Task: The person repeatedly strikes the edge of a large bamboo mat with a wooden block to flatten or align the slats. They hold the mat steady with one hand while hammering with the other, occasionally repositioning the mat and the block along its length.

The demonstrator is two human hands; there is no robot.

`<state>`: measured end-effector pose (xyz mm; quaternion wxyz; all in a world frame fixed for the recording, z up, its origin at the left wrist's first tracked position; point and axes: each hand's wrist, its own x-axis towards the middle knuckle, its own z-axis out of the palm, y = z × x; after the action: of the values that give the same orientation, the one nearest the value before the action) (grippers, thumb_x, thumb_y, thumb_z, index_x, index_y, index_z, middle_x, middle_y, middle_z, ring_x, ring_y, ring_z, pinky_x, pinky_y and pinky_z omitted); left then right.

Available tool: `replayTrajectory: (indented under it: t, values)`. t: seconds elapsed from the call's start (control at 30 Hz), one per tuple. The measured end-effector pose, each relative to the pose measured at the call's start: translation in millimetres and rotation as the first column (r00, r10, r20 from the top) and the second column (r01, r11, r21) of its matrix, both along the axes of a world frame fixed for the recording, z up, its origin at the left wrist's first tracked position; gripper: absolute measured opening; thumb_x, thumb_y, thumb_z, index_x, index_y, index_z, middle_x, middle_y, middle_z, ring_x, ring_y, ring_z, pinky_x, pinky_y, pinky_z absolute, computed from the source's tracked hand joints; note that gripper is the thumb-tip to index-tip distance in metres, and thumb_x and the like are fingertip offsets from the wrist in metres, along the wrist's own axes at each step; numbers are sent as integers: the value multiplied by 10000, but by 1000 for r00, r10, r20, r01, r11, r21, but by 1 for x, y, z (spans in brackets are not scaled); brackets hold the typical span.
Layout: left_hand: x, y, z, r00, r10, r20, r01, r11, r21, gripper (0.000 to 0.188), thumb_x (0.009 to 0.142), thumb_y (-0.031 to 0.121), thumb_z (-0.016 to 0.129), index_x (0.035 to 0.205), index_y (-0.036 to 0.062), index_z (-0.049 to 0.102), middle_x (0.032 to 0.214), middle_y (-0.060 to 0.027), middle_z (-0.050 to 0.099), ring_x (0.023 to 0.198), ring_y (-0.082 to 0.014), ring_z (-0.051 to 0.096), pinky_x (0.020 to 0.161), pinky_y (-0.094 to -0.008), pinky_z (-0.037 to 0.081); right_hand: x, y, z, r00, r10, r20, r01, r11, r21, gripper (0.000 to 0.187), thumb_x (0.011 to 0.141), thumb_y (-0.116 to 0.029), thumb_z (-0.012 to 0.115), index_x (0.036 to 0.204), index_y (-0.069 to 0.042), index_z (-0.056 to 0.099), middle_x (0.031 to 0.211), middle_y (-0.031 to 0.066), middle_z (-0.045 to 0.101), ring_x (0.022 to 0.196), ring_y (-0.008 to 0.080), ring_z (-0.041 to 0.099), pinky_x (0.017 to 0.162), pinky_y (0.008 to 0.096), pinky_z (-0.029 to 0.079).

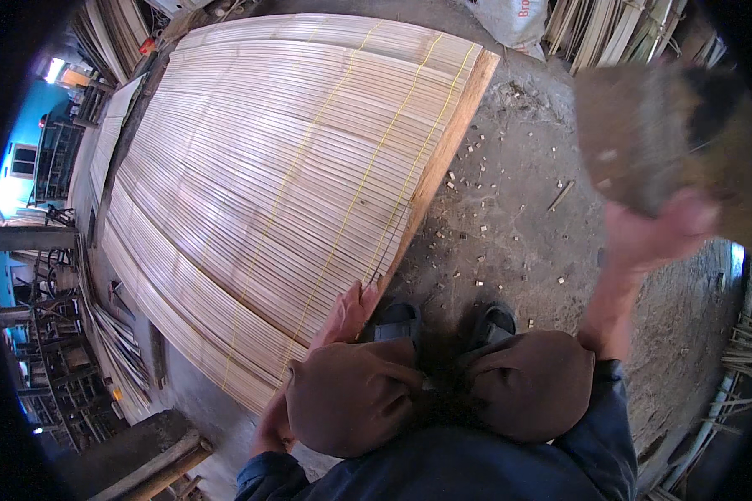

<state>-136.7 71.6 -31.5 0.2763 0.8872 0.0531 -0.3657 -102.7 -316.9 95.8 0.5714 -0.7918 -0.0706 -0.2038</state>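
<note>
A large mat of thin pale slats (251, 159), tied with yellow cords, covers the floor in front of me and to the left. A wooden board (451, 159) shows along its right edge. My left hand (347, 313) rests on the mat's near right corner by this edge, fingers stretched out and holding nothing visible. My right hand (664, 225) is raised to the right, gripping the lower edge of a broad, flat brown blade-like piece (635, 138) with a dark patch. Motion blurs this piece, so its exact kind cannot be told.
Small chopped bits (480, 228) and a short stick (561, 195) are scattered over the concrete floor. My sandalled feet (397, 321) stand beside the mat. Slat bundles (602, 33) and a white sack (514, 21) stand at the back right. A wooden beam (154, 472) lies at the near left.
</note>
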Motion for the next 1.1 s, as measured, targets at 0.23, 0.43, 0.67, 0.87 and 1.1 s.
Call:
replayTrajectory:
  t: [0.23,0.43,0.67,0.87,1.1]
  values:
    - [-20,28,-34,853,-164,495,159,986,52,427,1045,411,466,1125,3,566,1002,-309,656,981,-489,636,834,-539,503,-21,57,-157,840,226,-493,-324,938,-122,1045,804,-305,803,1597,-43,175,1538,259,409,1381,378,475,1108,460,417]
    - [-16,8,-25,984,28,175,-49,992,114,459,1000,455,564,1113,16,490,942,-360,659,989,-524,641,802,-605,499,-11,57,-129,849,177,-499,-215,976,-20,1035,820,-259,781,1617,-91,143,1440,256,524,1267,369,588,1045,435,476]
    - [-26,1,-30,963,90,253,-111,991,70,431,993,455,577,1052,31,522,806,-321,656,891,-519,646,750,-578,498,-7,72,-81,827,128,-547,-97,992,85,1025,801,-116,767,1617,-82,148,1528,158,460,1347,280,513,1127,389,390]
    - [-81,44,-70,896,372,244,-326,922,-209,500,1039,434,525,1170,-48,549,1140,-228,666,1167,-339,635,1003,-482,494,27,69,21,953,67,-296,-36,993,108,1064,771,-194,800,1605,-30,159,1489,209,471,1340,247,510,1088,389,439]
    - [-76,46,-82,774,121,622,46,968,-246,433,1027,433,544,1188,33,590,986,-281,624,889,-435,643,726,-527,469,37,49,51,972,-236,10,233,964,131,1048,680,-335,904,1491,-21,320,1371,184,497,1227,269,548,1029,453,478]
